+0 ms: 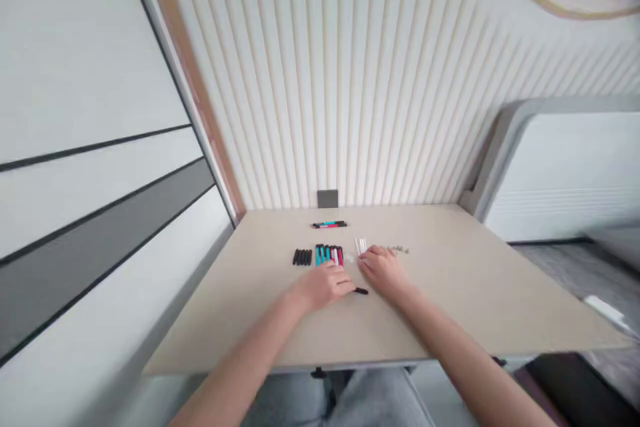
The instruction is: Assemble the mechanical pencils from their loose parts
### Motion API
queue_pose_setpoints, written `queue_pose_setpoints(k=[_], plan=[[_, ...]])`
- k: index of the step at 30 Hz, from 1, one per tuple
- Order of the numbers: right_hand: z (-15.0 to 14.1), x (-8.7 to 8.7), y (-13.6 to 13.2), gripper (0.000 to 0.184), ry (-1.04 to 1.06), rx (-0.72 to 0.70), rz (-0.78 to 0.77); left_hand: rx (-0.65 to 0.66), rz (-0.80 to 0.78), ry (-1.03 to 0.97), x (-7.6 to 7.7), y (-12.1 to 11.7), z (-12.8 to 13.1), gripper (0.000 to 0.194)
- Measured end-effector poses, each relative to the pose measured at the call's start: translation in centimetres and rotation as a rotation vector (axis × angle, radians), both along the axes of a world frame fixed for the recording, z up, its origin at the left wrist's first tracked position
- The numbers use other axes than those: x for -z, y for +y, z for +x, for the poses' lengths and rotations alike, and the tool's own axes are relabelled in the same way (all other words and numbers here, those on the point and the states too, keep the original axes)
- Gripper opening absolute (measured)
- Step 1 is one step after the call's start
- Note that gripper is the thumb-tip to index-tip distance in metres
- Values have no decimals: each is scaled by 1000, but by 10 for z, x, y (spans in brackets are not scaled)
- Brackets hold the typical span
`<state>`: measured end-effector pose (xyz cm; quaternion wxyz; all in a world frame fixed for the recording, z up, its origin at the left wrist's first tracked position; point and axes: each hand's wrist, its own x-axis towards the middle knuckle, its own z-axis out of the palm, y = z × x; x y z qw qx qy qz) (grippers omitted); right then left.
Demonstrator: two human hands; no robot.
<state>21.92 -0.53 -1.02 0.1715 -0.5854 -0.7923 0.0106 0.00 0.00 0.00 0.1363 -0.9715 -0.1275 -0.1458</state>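
My left hand (327, 285) is closed low over the table, with a black pen part (361, 291) sticking out from its fingertips. Just beyond it lies a row of turquoise, pink and white pen barrels (329, 253), partly covered by the fingers. To the right, my right hand (384, 271) rests on the tabletop with curled fingers; whatever is in them is hidden. Thin white sticks, perhaps pen refills (361, 245), lie at its fingertips. Small metallic-looking pieces (399, 249) are scattered just past its knuckles, too small to make out.
Several short black tubes (303, 257) line up left of the barrels. Farther back, assembled-looking pens (329, 224) lie crosswise on the beige table (450, 300). A dark square box (327, 199) is at the ribbed wall. A white panel (165, 267) stands along the left.
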Motion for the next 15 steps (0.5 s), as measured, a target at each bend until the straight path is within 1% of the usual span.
queue_pose_setpoints(k=[15], plan=[[0, -1, 0, 24, -6, 8, 2, -5, -14, 15, -4, -2, 1, 14]])
